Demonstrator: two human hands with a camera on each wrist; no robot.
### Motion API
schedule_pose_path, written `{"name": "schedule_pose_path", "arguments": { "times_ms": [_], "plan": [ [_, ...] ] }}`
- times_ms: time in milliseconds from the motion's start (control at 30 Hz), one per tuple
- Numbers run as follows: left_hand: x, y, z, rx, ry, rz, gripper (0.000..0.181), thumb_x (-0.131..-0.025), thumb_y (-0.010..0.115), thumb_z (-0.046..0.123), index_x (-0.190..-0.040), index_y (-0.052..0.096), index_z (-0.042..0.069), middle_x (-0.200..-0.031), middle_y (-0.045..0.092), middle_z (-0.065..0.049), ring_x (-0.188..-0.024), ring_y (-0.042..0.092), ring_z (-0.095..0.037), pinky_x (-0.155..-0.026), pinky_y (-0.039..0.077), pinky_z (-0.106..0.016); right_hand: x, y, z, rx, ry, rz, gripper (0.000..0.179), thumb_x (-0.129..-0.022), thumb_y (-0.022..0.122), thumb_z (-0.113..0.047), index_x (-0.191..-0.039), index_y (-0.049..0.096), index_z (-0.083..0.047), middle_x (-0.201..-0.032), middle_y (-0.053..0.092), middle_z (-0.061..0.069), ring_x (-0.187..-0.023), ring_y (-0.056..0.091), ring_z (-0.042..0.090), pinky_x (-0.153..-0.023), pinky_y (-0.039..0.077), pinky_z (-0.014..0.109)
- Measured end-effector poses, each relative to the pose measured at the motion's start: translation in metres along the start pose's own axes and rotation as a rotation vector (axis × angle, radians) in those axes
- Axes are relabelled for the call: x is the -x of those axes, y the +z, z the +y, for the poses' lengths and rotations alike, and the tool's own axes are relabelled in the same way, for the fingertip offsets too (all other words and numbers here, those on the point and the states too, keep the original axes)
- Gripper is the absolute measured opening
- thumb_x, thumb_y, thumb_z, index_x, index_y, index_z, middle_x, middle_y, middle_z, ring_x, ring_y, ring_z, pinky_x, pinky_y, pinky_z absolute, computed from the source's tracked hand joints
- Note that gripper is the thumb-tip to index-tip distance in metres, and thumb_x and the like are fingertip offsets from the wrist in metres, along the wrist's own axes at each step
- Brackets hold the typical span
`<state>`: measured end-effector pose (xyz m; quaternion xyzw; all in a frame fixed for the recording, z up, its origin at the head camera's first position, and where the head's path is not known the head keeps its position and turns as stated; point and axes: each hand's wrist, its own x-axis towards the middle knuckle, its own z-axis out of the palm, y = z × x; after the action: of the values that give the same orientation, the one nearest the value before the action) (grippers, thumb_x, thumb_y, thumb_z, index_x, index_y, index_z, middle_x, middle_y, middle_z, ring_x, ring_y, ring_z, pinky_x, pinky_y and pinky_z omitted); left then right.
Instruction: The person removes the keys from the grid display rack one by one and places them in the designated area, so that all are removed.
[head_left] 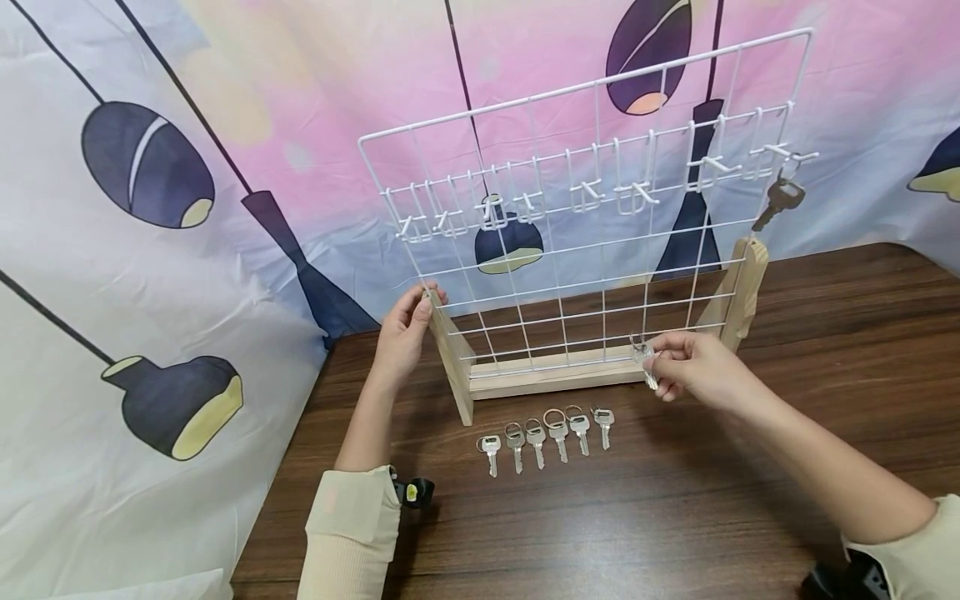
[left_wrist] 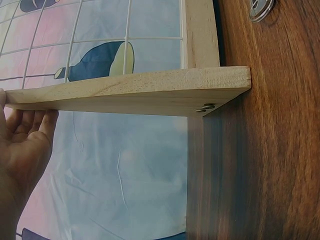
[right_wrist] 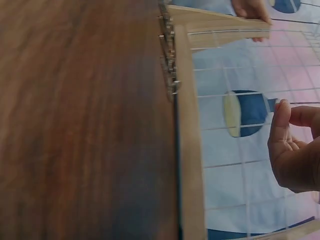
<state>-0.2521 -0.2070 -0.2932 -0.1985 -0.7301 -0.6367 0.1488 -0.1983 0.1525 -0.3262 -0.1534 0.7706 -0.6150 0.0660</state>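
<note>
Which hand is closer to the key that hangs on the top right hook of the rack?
Right. The right hand is below the hanging key, near the base; the left hand holds the rack's far left post.

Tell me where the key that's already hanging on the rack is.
In the head view, the hanging key dangles from the last hook at the upper right of the wire rack, just above the right wooden leg.

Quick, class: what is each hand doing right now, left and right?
Left hand: grips the wooden side post of the wire rack.
Right hand: pinches a key on a ring.
</note>
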Motion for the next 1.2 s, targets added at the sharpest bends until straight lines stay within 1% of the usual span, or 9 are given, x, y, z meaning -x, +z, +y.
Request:
{"name": "schedule_pose_path", "arguments": {
  "times_ms": [233, 300, 400, 467, 600, 700, 767, 967, 1200],
  "plan": [
    [-0.001, 0.0, -0.001, -0.01, 0.002, -0.003, 0.032, -0.099, 0.041, 0.007, -0.125, 0.046, -0.009, -0.106, 0.059, 0.0, -0.112, 0.051, -0.028, -0.094, 0.039, -0.029, -0.005, 0.005, 0.017, -0.07, 0.092, -0.035, 0.028, -0.087, 0.051, 0.003, -0.107, 0.046, 0.021, -0.064, 0.057, 0.003, -0.052, 0.055, 0.008, -0.05, 0.051, 0.023],
    [-0.001, -0.001, -0.001, -0.012, 0.002, -0.002, 0.032, -0.099, 0.041, 0.007, -0.125, 0.046, -0.009, -0.107, 0.059, -0.004, -0.112, 0.051, -0.026, -0.094, 0.039, -0.029, -0.006, 0.006, 0.021, -0.075, 0.119, -0.049, 0.027, -0.087, 0.05, 0.002, -0.107, 0.046, 0.021, -0.064, 0.056, 0.003, -0.052, 0.055, 0.007, -0.051, 0.051, 0.023],
    [-0.001, -0.001, -0.001, -0.014, 0.004, -0.001, 0.032, -0.099, 0.041, 0.006, -0.126, 0.045, -0.011, -0.112, 0.058, -0.017, -0.111, 0.052, -0.025, -0.095, 0.039, -0.029, -0.008, 0.008, 0.027, -0.074, 0.163, -0.071, 0.03, -0.086, 0.049, 0.001, -0.109, 0.046, 0.02, -0.067, 0.055, 0.003, -0.055, 0.055, 0.008, -0.053, 0.05, 0.022],
    [-0.001, -0.001, -0.001, -0.016, 0.006, -0.001, 0.032, -0.099, 0.04, 0.006, -0.126, 0.045, -0.011, -0.114, 0.055, -0.023, -0.111, 0.052, -0.025, -0.095, 0.039, -0.029, -0.009, 0.01, 0.031, -0.085, 0.189, -0.089, 0.031, -0.086, 0.048, 0.001, -0.11, 0.047, 0.02, -0.068, 0.054, 0.003, -0.056, 0.055, 0.008, -0.053, 0.05, 0.021],
    [-0.001, 0.0, -0.001, -0.02, 0.004, -0.003, 0.032, -0.099, 0.041, 0.007, -0.126, 0.045, -0.01, -0.115, 0.053, -0.026, -0.112, 0.051, -0.026, -0.095, 0.039, -0.029, -0.011, 0.012, 0.039, -0.124, 0.257, -0.138, 0.027, -0.086, 0.048, 0.001, -0.107, 0.049, 0.019, -0.068, 0.054, 0.003, -0.056, 0.055, 0.007, -0.054, 0.05, 0.02],
    [-0.001, 0.0, 0.0, -0.023, 0.002, -0.002, 0.032, -0.099, 0.041, 0.007, -0.126, 0.046, -0.009, -0.115, 0.052, -0.027, -0.112, 0.051, -0.026, -0.095, 0.039, -0.029, -0.012, 0.015, 0.044, -0.128, 0.301, -0.17, 0.024, -0.086, 0.049, 0.002, -0.103, 0.05, 0.017, -0.067, 0.055, 0.004, -0.054, 0.055, 0.006, -0.053, 0.049, 0.019],
    [0.0, 0.0, 0.0, -0.019, 0.005, -0.004, 0.032, -0.099, 0.041, 0.007, -0.126, 0.045, -0.009, -0.116, 0.051, -0.029, -0.112, 0.05, -0.027, -0.095, 0.038, -0.029, -0.012, 0.017, 0.048, -0.118, 0.317, -0.183, 0.023, -0.084, 0.049, 0.003, -0.103, 0.051, 0.017, -0.067, 0.056, 0.005, -0.053, 0.055, 0.006, -0.052, 0.049, 0.019],
    [-0.001, 0.0, -0.001, -0.024, 0.008, -0.003, 0.031, -0.099, 0.041, 0.007, -0.126, 0.046, -0.008, -0.113, 0.055, -0.022, -0.111, 0.051, -0.025, -0.095, 0.039, -0.029, -0.01, 0.021, 0.053, -0.098, 0.339, -0.195, 0.024, -0.081, 0.047, 0.006, -0.101, 0.051, 0.018, -0.066, 0.055, 0.007, -0.051, 0.055, 0.006, -0.052, 0.05, 0.019],
    [-0.001, 0.0, -0.002, -0.013, 0.014, -0.009, 0.032, -0.099, 0.04, 0.005, -0.126, 0.044, -0.011, -0.118, 0.048, -0.034, -0.112, 0.051, -0.026, -0.097, 0.037, -0.03, -0.007, 0.03, 0.053, -0.027, 0.329, -0.163, 0.022, -0.081, 0.048, 0.007, -0.1, 0.049, 0.018, -0.066, 0.056, 0.009, -0.051, 0.056, 0.009, -0.051, 0.05, 0.021]
  ]
}}
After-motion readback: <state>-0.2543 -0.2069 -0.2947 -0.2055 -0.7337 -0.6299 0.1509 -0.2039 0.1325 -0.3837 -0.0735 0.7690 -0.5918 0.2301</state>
